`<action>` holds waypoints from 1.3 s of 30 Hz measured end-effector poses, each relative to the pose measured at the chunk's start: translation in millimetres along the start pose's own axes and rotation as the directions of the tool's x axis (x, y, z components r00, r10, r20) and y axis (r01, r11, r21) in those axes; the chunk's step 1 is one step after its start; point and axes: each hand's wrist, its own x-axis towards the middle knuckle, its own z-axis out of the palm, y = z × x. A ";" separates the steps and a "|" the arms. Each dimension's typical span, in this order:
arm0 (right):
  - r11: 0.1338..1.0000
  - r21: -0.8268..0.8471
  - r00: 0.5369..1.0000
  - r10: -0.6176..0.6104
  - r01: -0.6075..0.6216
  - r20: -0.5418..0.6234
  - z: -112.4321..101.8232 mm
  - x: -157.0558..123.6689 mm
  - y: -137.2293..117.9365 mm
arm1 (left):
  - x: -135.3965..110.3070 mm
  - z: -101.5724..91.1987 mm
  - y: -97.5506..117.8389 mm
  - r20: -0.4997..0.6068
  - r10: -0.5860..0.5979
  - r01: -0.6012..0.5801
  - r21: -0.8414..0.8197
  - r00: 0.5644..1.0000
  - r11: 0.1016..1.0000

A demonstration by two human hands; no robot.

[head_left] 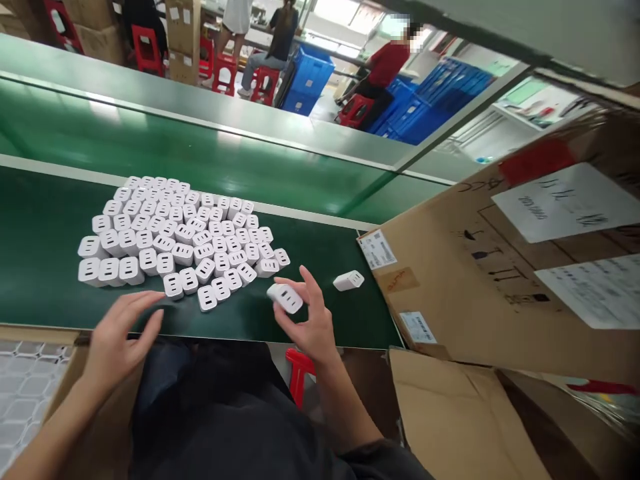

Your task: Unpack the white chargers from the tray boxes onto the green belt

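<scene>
I read the charger point(285, 297) just right of the pile point(175, 240), held above the belt point(40, 267). Its long axis runs down and right, away from the pile, with the face of 3 slots turned up. The right hand point(311, 325) pinches it between thumb and fingertips, palm clear. The left hand point(119, 337) hovers at the pile's near edge, fingers apart, holding nothing. 1 loose charger point(349, 280) lies farther right of the pile with bare belt around it. A cardboard box point(450, 293) bounds that side.
</scene>
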 end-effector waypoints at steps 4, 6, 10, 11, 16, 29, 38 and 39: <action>0.946 0.227 0.967 -0.249 0.231 0.052 30.1 15.8 -45.1 | 0.6 14.5 39.2 0.066 -0.009 0.021 -0.182 0.998 0.983; 0.903 0.326 0.944 -0.321 0.279 0.080 44.7 20.4 -60.2 | 0.4 15.8 49.1 0.068 -0.040 0.056 -0.248 0.997 0.967; 0.846 0.426 0.907 -0.404 0.320 0.121 65.8 22.3 -79.6 | -4.2 6.2 55.2 0.049 -0.079 0.090 -0.307 0.996 0.947; 0.839 0.439 0.901 -0.414 0.322 0.130 69.8 21.6 -82.5 | -6.3 3.0 55.4 0.042 -0.085 0.094 -0.305 0.995 0.948; 0.816 0.459 0.862 -0.473 0.352 0.180 93.2 12.3 -94.1 | -27.1 -8.6 56.5 -0.005 -0.205 0.198 -0.242 0.979 0.950; 0.530 0.782 0.507 -0.797 0.327 0.328 203.4 -30.4 -172.4 | -165.4 -62.9 36.2 -0.231 -0.803 0.652 -0.482 0.550 0.585; 0.439 0.858 0.333 -0.877 0.267 0.346 248.7 -52.4 -203.4 | -215.9 -108.7 38.6 -0.178 -0.723 0.743 0.226 0.668 0.630; 0.450 0.852 0.337 -0.872 0.269 0.354 252.1 -52.7 -202.4 | -224.1 -112.3 34.1 -0.183 -0.737 0.756 0.242 0.651 0.608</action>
